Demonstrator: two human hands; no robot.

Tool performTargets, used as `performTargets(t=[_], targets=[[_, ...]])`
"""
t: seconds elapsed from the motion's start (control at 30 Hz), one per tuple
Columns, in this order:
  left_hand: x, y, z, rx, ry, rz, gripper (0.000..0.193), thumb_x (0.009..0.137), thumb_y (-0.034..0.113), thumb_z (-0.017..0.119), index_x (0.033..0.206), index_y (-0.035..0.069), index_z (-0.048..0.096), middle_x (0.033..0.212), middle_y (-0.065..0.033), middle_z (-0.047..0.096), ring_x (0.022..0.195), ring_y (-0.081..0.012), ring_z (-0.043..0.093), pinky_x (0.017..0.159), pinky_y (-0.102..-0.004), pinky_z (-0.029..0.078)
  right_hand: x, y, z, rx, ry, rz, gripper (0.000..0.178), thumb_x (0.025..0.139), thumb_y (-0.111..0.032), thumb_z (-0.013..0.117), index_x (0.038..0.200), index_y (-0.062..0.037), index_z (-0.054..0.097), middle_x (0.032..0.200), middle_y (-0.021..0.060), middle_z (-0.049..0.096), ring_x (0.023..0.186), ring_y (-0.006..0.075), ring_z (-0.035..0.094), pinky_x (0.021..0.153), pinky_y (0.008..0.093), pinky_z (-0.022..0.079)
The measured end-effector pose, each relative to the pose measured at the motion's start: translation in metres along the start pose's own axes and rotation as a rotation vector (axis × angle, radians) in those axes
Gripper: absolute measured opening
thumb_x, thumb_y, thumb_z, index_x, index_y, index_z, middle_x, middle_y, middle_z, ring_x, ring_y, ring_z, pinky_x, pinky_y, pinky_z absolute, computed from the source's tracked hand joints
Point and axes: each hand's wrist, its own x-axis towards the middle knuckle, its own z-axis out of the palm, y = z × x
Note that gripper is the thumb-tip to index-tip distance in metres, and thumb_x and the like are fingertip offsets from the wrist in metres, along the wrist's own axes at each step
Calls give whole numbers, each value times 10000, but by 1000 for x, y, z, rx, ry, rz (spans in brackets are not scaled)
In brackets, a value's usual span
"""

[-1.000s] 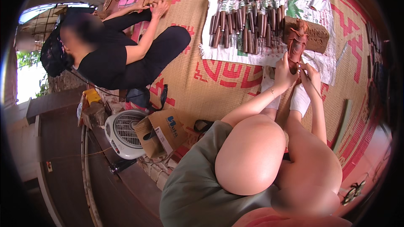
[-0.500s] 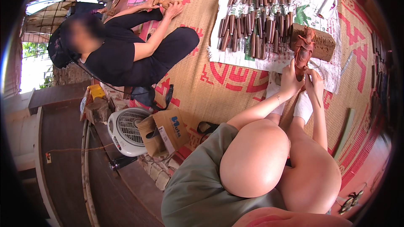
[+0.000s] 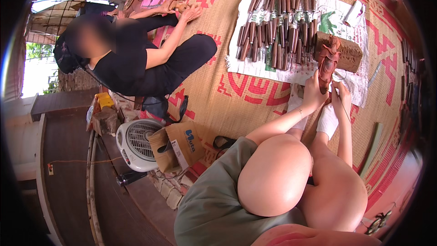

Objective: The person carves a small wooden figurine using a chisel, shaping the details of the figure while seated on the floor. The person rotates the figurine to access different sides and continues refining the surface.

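Observation:
A reddish-brown carved wooden figure (image 3: 327,61) leans with its upper end on a brown wooden block (image 3: 349,55), its lower end toward me. My left hand (image 3: 314,94) is closed around the figure's lower end, on its left side. Just to the right of that end, my right hand (image 3: 341,98) is closed, with bent fingers, on a thin dark stick-like tool; its exact kind is too small to tell. Both hands are above my white-socked feet (image 3: 327,123).
Several dark-handled carving tools (image 3: 275,32) lie in rows on a white cloth (image 3: 255,66) over a patterned straw mat (image 3: 205,95). A white cup-like object (image 3: 353,13) lies beyond the block. At left another person (image 3: 127,59) handles a light wood carving (image 3: 180,5); nearer are a fan heater (image 3: 136,143) and cardboard box (image 3: 184,143).
My right hand has shifted slightly down and away from the figure's side, its fingers turned. My left hand keeps its hold. The whole view has moved a little.

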Motion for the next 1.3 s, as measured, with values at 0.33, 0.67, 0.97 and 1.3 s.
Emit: performTargets(t=[0.33, 0.67, 0.97, 1.3], targets=[[1, 6, 0, 15, 11, 24, 848, 723, 170, 724, 1390, -82, 264, 1155, -308, 515, 1077, -459, 482, 962, -496, 374, 1, 5, 4, -15, 41, -36, 83, 836, -22, 596, 914, 0, 574, 907, 175, 669, 834, 368, 649, 738, 414, 521], [0, 0, 7, 14, 32, 25, 874, 710, 141, 715, 1410, -65, 233, 1160, -294, 509, 1065, -452, 475, 940, -500, 379, 5, 3, 5, -40, 18, -16, 61, 882, -30, 582, 903, 26, 572, 905, 210, 651, 792, 386, 639, 715, 431, 502], [-1, 0, 3, -11, 24, 41, 838, 748, 149, 692, 1416, -63, 233, 1166, -301, 501, 1096, -449, 464, 951, -499, 375, 0, 1, 3, 91, 9, 40, 195, 873, 9, 554, 1064, 36, 585, 895, 196, 650, 826, 358, 650, 741, 402, 512], [-3, -1, 9, 29, 21, -10, 851, 735, 159, 710, 1414, -53, 243, 1159, -296, 499, 1089, -449, 463, 961, -498, 375, 3, -1, -4, -1, -90, 7, 166, 912, -61, 537, 1046, 23, 587, 999, 229, 650, 865, 398, 637, 742, 430, 505]])
